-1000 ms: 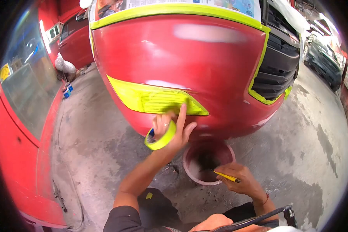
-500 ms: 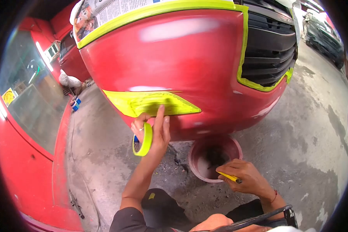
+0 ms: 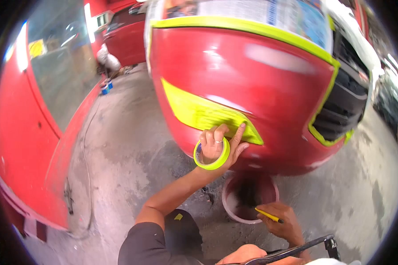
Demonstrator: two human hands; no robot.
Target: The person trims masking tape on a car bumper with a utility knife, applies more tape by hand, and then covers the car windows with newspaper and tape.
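Observation:
My left hand [image 3: 220,140] carries a roll of yellow-green masking tape [image 3: 227,154] looped around its curled fingers. Its index finger is stretched out and touches the tape-covered patch [image 3: 185,106] low on the red car bumper [image 3: 199,66], near the patch's right end. Wrinkles and overlapping strips show in that patch. In my right hand [image 3: 284,223] is a slim yellow cutter [image 3: 269,215] with a dark end, held between thumb and fingers. That hand is below the bumper, beside a pinkish bucket [image 3: 228,205].
Newspaper [image 3: 247,11] edged with tape covers the area above the bumper. A dark grille [image 3: 347,95] is bordered by tape at right. Blue cans [image 3: 105,88] and a pale bag [image 3: 108,59] stand by the red wall; a hose [image 3: 85,154] lies on the concrete.
The camera view has turned left, so the bumper appears farther right and tilted. My left index finger has moved toward the patch's right tip. The cutter stays in my right hand.

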